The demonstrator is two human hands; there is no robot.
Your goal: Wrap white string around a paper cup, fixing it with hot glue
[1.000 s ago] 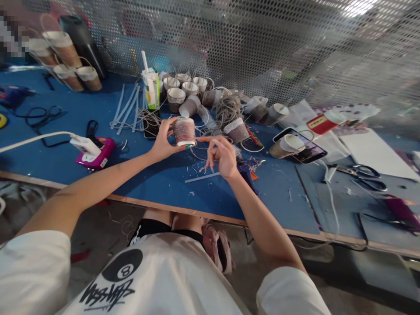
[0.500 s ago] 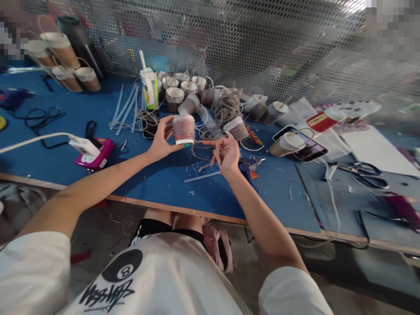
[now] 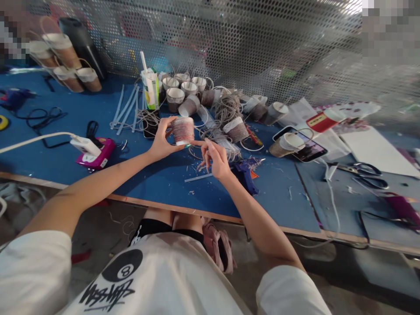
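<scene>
Above the near half of the blue table (image 3: 98, 113), the left hand (image 3: 160, 142) holds a twine-wrapped paper cup (image 3: 183, 130) upright in the air, thumb and fingers curled around its side. The right hand (image 3: 215, 157) sits just beside the cup's lower edge, forefinger and thumb pinched on what looks like a strand of twine (image 3: 197, 143) running to the cup, though the strand is thin and hard to follow. Judging by the cup, the wrapping covers most of its wall and only a pale band at the bottom rim is bare, so the winding seems nearly done, with the last turns and the loose end left. Behind it stands a cluster of cups (image 3: 183, 87), some open and pale inside and seemingly empty, some already wrapped; a loose coil of twine (image 3: 228, 107) lies among them. Further wrapped cups (image 3: 65, 61) with handles stand at the far left. A blue glue gun (image 3: 245, 173) lies near the right hand, clear glue sticks (image 3: 126, 109) lie by a small carton (image 3: 151, 89), and scissors (image 3: 364, 173) rest well to the right
</scene>
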